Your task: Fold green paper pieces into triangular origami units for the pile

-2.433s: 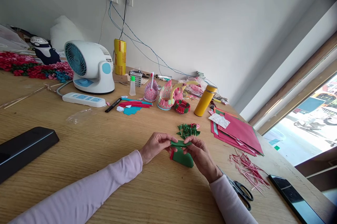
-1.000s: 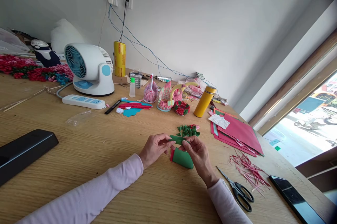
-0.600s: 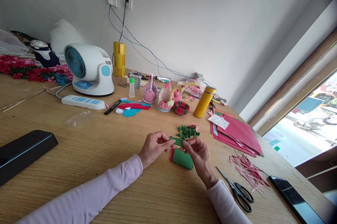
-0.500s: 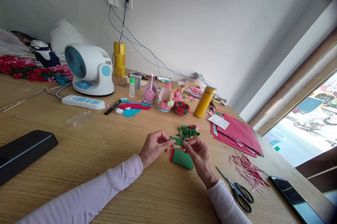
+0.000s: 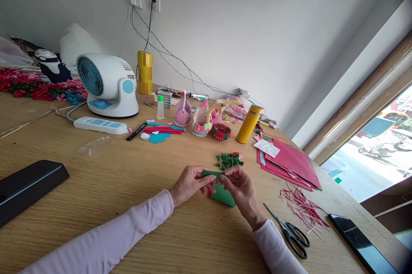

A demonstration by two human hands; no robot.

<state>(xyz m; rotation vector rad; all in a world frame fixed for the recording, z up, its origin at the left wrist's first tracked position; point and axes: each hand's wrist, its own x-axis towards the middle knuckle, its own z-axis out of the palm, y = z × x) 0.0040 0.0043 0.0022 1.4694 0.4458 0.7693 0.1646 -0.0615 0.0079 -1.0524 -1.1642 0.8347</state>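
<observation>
A phone (image 5: 355, 237) lies by the table's (image 5: 193, 244) right edge, scissors (image 5: 287, 227) inward. Left hand (image 5: 190, 185) and right hand (image 5: 240, 188) pinch a green strip (image 5: 210, 174) above a green stack (image 5: 223, 197). Beyond lie green triangles (image 5: 228, 161), then, towards the back edge, swans (image 5: 201, 120).

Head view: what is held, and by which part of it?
A green paper strip: left part pinched by the left hand, right end by the right hand.

Green bundle (image 5: 224, 197) partly out of sight behind the hands (image 5: 242, 187)
</observation>
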